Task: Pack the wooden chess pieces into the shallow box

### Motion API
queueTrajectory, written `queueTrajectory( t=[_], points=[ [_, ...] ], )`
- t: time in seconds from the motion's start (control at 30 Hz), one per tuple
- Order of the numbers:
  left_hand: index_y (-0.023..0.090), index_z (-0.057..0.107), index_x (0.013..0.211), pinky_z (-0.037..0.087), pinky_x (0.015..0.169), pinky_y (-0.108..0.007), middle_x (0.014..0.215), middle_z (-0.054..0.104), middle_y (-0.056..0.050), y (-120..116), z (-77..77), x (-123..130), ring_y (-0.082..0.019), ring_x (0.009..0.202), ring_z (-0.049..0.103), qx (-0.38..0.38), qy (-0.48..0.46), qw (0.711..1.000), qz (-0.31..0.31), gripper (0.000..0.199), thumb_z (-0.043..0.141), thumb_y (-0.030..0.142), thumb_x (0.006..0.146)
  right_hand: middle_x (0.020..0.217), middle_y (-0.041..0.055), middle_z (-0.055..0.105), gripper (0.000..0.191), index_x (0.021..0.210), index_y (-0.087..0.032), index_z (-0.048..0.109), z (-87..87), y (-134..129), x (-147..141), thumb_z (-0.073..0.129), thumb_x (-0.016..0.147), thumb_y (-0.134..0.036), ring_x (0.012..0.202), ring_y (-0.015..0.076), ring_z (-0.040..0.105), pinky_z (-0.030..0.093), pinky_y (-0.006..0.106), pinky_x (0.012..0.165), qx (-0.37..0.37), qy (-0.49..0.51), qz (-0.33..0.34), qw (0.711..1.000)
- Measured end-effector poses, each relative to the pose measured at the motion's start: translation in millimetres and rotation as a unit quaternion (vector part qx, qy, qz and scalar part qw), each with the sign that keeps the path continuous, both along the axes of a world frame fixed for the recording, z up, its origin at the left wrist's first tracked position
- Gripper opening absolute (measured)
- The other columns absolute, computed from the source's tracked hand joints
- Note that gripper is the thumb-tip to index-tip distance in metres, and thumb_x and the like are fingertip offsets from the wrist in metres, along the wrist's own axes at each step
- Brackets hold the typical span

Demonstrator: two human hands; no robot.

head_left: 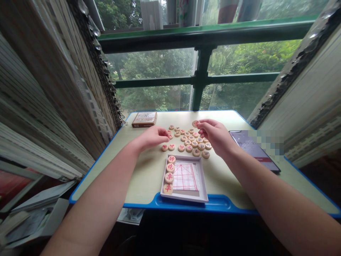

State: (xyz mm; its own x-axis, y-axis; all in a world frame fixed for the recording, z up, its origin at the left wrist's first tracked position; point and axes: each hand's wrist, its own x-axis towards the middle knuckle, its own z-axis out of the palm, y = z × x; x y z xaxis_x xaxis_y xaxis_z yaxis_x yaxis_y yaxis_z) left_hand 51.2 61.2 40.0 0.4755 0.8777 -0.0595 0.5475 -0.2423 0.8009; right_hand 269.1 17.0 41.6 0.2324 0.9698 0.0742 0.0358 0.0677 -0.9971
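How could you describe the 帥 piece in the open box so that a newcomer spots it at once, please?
On the blue-edged table, find the open white box at the near edge. Along its left wall runs a column of four pieces. The 帥 piece is farthest from the person, set apart by its character: the others show a red 炮 or 車.

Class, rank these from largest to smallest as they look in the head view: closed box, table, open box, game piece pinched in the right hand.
1. Table
2. Open box
3. Closed box, farther off
4. Game piece
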Motion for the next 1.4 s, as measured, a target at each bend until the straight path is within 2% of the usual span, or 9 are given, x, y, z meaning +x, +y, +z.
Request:
queueTrajectory(
  t=[0.13,0.3,0.6,0.77,0.83,0.93,1.0,1.07,1.4],
  points=[
    [0.014,0.069,0.078,0.036,0.055,-0.023,0.067,0.063,-0.002,-7,2.5,2,-0.013,0.061,0.052,-0.045,0.026,0.994,-0.098,0.028,0.065,0.039,0.066,0.072,0.0026,0.059,0.016,0.079,-0.014,0.063,-2.0,5,6,0.058,0.065,-0.020,0.058,0.0081,0.048,0.038,0.021,0.051,0.018,0.032,-0.030,0.999],
    [0.015,0.071,0.074,0.033,0.056,-0.024,0.066,0.063,-0.001,-5,-2.6,0,-0.013,0.063,0.050,-0.044,0.116,0.980,-0.154,0.031,0.066,0.044,0.064,0.068,-0.0003,0.054,0.014,0.074,-0.015,0.059,2.2,8,12,0.058,0.062,-0.020,0.054,0.0066,0.045,0.038,0.020,0.048,0.043,0.080,-0.076,0.993],
    [0.013,0.069,0.071,0.030,0.053,-0.024,0.059,0.057,0.000,-1,-3.3,-4,-0.012,0.058,0.044,-0.025,0.162,0.972,-0.166,0.033,0.062,0.045,0.065,0.063,-0.0020,0.052,0.008,0.069,-0.015,0.058,6.3,9,17,0.059,0.061,-0.018,0.052,0.0054,0.045,0.035,0.018,0.047,0.058,0.115,-0.093,0.987],
    [0.013,0.070,0.073,0.031,0.054,-0.023,0.060,0.057,0.000,1,-1.3,-5,-0.012,0.059,0.045,-0.001,0.165,0.976,-0.144,0.030,0.061,0.040,0.066,0.065,-0.0004,0.058,0.013,0.077,-0.014,0.064,13.1,-12,2,0.061,0.067,-0.021,0.054,0.0070,0.046,0.035,0.020,0.049,-0.006,-0.040,0.079,0.996],
    [0.012,0.070,0.072,0.031,0.054,-0.023,0.060,0.057,-0.001,1,-1.2,-6,-0.012,0.059,0.045,0.005,0.157,0.978,-0.138,0.030,0.060,0.040,0.066,0.062,-0.0009,0.059,0.013,0.078,-0.015,0.066,17.9,-26,-9,0.062,0.069,-0.024,0.056,0.0089,0.048,0.036,0.022,0.051,-0.040,-0.144,0.205,0.967],
    [0.013,0.070,0.071,0.031,0.054,-0.023,0.060,0.058,0.000,4,-2.8,-8,-0.012,0.059,0.046,0.004,0.147,0.980,-0.136,0.029,0.061,0.039,0.066,0.074,0.0014,0.066,0.013,0.079,-0.017,0.068,22.0,-45,-23,0.059,0.074,-0.024,0.067,0.0121,0.055,0.040,0.024,0.060,-0.020,-0.294,0.353,0.888],
    [0.013,0.069,0.071,0.032,0.054,-0.023,0.062,0.060,0.000,7,-4.5,-9,-0.012,0.060,0.046,0.000,0.144,0.980,-0.136,0.028,0.061,0.039,0.065,0.073,0.0013,0.066,0.012,0.079,-0.017,0.069,21.5,-53,-31,0.059,0.073,-0.022,0.065,0.0124,0.055,0.039,0.024,0.058,0.000,-0.397,0.377,0.837],
    [0.013,0.069,0.070,0.032,0.054,-0.023,0.062,0.060,-0.001,9,-5.8,-11,-0.012,0.060,0.047,-0.003,0.139,0.981,-0.136,0.029,0.062,0.040,0.064,0.071,0.0009,0.066,0.013,0.079,-0.017,0.069,19.5,-58,-37,0.057,0.074,-0.021,0.062,0.0118,0.053,0.037,0.024,0.057,0.012,-0.443,0.376,0.814],
    [0.012,0.070,0.069,0.032,0.056,-0.023,0.060,0.061,-0.001,5,-2.6,-11,-0.011,0.058,0.047,-0.009,0.121,0.984,-0.132,0.026,0.063,0.037,0.063,0.071,-0.0004,0.064,0.011,0.081,-0.018,0.066,12.7,-70,-51,0.058,0.075,-0.023,0.059,0.0097,0.050,0.035,0.022,0.055,0.015,-0.469,0.354,0.809]
  ],
)
